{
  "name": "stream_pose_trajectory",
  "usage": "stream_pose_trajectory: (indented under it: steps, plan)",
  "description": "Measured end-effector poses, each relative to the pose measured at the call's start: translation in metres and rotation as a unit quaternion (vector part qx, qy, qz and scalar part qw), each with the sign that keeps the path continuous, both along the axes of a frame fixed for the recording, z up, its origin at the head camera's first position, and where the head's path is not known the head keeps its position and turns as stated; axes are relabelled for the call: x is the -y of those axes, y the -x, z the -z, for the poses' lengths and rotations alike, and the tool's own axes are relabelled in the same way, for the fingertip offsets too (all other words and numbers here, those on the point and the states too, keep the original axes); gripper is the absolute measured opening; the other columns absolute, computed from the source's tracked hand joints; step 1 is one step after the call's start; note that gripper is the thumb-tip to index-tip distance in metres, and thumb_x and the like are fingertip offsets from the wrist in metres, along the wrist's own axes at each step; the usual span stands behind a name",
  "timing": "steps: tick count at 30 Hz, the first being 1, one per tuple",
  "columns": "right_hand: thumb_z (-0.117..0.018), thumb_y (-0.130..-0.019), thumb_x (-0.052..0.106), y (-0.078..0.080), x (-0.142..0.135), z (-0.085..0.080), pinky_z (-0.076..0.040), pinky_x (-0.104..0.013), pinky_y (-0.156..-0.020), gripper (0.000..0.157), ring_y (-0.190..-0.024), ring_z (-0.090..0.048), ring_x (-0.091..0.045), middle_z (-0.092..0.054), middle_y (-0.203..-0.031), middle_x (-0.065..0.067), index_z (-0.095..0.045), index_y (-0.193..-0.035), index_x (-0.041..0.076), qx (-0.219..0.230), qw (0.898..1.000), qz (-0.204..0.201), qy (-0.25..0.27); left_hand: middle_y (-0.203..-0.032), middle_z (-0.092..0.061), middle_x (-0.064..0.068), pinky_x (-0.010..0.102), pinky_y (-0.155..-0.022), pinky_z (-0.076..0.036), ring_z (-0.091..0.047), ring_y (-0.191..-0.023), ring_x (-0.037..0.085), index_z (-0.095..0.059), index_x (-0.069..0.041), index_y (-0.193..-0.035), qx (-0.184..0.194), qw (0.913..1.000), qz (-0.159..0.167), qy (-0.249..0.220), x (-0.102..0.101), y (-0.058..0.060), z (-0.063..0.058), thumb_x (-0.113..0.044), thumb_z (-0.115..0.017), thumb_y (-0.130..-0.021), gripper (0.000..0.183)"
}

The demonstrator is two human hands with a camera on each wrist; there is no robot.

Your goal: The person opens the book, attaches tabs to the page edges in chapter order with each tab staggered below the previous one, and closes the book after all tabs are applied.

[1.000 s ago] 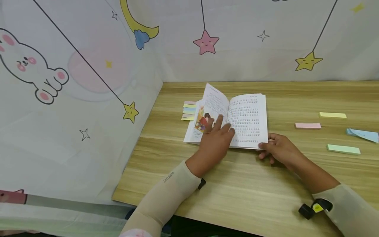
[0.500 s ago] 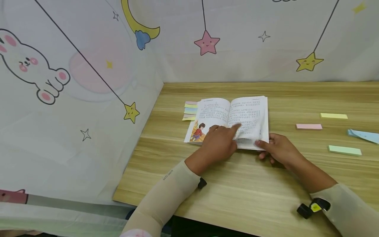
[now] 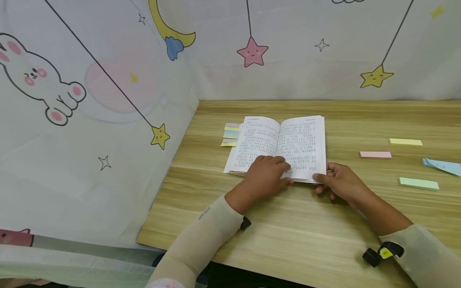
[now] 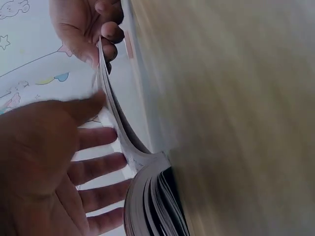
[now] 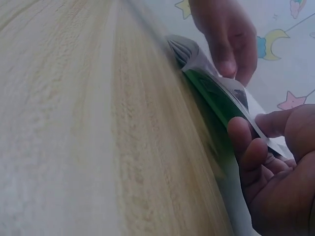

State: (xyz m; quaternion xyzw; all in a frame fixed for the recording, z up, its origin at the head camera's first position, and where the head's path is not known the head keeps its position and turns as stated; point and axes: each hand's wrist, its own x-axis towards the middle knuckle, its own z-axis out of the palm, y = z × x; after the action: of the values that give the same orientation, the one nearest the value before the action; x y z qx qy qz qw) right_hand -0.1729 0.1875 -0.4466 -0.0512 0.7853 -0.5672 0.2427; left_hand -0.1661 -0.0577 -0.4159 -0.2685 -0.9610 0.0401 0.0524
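Observation:
An open book (image 3: 302, 140) with printed text on both pages lies on the wooden table, its near right corner raised. My left hand (image 3: 264, 176) rests over the lower middle of the book. Its fingers stretch across the pages in the left wrist view, and the thumb is near the lower edge. With thumb above and fingers below, my right hand (image 3: 340, 180) pinches the book's near right corner. A green cover (image 5: 209, 93) shows under the pages in the right wrist view. Several coloured sticky tabs (image 3: 231, 135) stick out from the book's left edge.
On the right of the table (image 3: 288, 232) lie small pads of sticky notes: yellow (image 3: 405, 141), pink (image 3: 375, 154), green (image 3: 419, 183) and blue (image 3: 442, 165), the blue one with a lifted sheet. Walls with cartoon prints stand behind and to the left.
A page with a picture has been turned over from right to left, and both pages now show text. The left hand swept over the pages and settled low; the right hand keeps its grip.

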Motion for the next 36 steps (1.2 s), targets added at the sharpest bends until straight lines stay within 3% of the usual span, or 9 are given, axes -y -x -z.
stream_pose_trajectory:
  steps: [3, 10, 15, 20, 23, 26, 29, 33, 36]
  plan:
    - [-0.066, -0.086, 0.039, 0.001, 0.002, 0.002, -0.045, -0.034, -0.043, 0.052, -0.054, -0.056, -0.020, -0.067, -0.075, -0.015, -0.050, -0.114, -0.002, -0.004, 1.000, 0.006, -0.005, -0.122, -0.055, -0.012, 0.036, -0.095, -0.033, -0.050, -0.112, 0.015, -0.063, -0.030, -0.116, 0.039, 0.9991, 0.011, -0.015, -0.002, 0.001, 0.001, -0.060, -0.051, -0.088, 0.043]
    - [-0.063, -0.084, 0.051, 0.000, 0.004, 0.003, -0.043, -0.033, -0.042, 0.057, -0.048, -0.051, -0.019, -0.066, -0.076, -0.017, -0.054, -0.111, 0.002, -0.003, 1.000, 0.012, -0.011, -0.118, -0.058, -0.013, 0.036, -0.096, -0.031, -0.052, -0.110, 0.013, -0.061, -0.030, -0.115, 0.020, 0.9994, 0.014, -0.025, -0.003, 0.004, 0.002, -0.054, -0.049, -0.091, 0.036]
    - [-0.063, -0.085, 0.050, 0.000, 0.003, 0.003, -0.044, -0.033, -0.043, 0.056, -0.050, -0.053, -0.020, -0.066, -0.076, -0.017, -0.054, -0.114, 0.002, -0.004, 1.000, 0.013, -0.009, -0.105, -0.062, -0.010, 0.036, -0.098, -0.030, -0.055, -0.100, 0.010, -0.043, -0.026, -0.139, 0.010, 0.9989, 0.003, -0.046, -0.002, 0.007, 0.001, -0.049, -0.051, -0.091, 0.054]
    - [-0.061, -0.089, 0.041, -0.001, 0.002, 0.002, -0.047, -0.033, -0.048, 0.049, -0.060, -0.060, -0.023, -0.067, -0.081, -0.017, -0.053, -0.120, 0.003, -0.006, 1.000, 0.011, -0.007, -0.118, -0.054, 0.010, 0.046, -0.101, -0.029, -0.050, -0.112, 0.023, 0.000, -0.025, -0.150, -0.194, 0.9716, -0.059, -0.121, 0.002, 0.012, -0.001, -0.012, -0.052, -0.087, 0.083]
    - [-0.059, -0.092, 0.036, -0.003, 0.000, 0.001, -0.049, -0.034, -0.051, 0.042, -0.065, -0.060, -0.024, -0.067, -0.085, -0.016, -0.053, -0.119, 0.004, -0.011, 1.000, 0.006, -0.016, -0.148, -0.021, 0.021, 0.059, -0.105, -0.012, -0.016, -0.137, 0.040, -0.010, -0.027, -0.148, -0.287, 0.9490, -0.105, -0.077, 0.005, 0.010, -0.003, -0.010, -0.055, -0.086, 0.078]
    - [-0.059, -0.093, 0.032, -0.003, 0.000, 0.000, -0.049, -0.035, -0.052, 0.040, -0.068, -0.062, -0.025, -0.067, -0.084, -0.016, -0.052, -0.120, 0.003, -0.007, 1.000, 0.004, -0.016, -0.148, -0.024, 0.015, 0.058, -0.105, -0.011, -0.016, -0.137, 0.038, -0.037, -0.026, -0.141, -0.247, 0.9662, -0.074, -0.009, 0.003, 0.005, -0.005, -0.019, -0.063, -0.086, 0.062]
    - [-0.061, -0.091, 0.031, -0.002, 0.001, 0.000, -0.048, -0.034, -0.050, 0.045, -0.068, -0.063, -0.026, -0.068, -0.081, -0.015, -0.050, -0.122, 0.001, 0.002, 1.000, 0.009, -0.009, -0.131, -0.048, 0.004, 0.044, -0.099, -0.031, -0.041, -0.124, 0.027, -0.057, -0.022, -0.123, -0.116, 0.9932, 0.011, 0.002, -0.003, 0.001, -0.002, -0.039, -0.062, -0.089, 0.038]
    - [-0.063, -0.089, 0.037, -0.002, 0.003, 0.000, -0.046, -0.034, -0.047, 0.050, -0.065, -0.062, -0.025, -0.067, -0.077, -0.014, -0.052, -0.120, -0.001, 0.003, 1.000, 0.014, -0.015, -0.115, -0.056, -0.008, 0.033, -0.085, -0.042, -0.052, -0.105, 0.016, -0.062, -0.024, -0.111, 0.014, 0.9981, 0.060, -0.007, -0.009, -0.001, 0.002, -0.055, -0.050, -0.090, 0.040]
    - [-0.064, -0.086, 0.044, -0.003, 0.006, 0.001, -0.044, -0.034, -0.045, 0.053, -0.055, -0.057, -0.022, -0.067, -0.074, -0.014, -0.055, -0.114, 0.000, -0.003, 1.000, 0.017, -0.025, -0.115, -0.056, -0.011, 0.033, -0.088, -0.040, -0.051, -0.106, 0.014, -0.062, -0.026, -0.108, 0.026, 0.9980, 0.057, 0.000, -0.011, 0.000, 0.004, -0.053, -0.053, -0.090, 0.034]
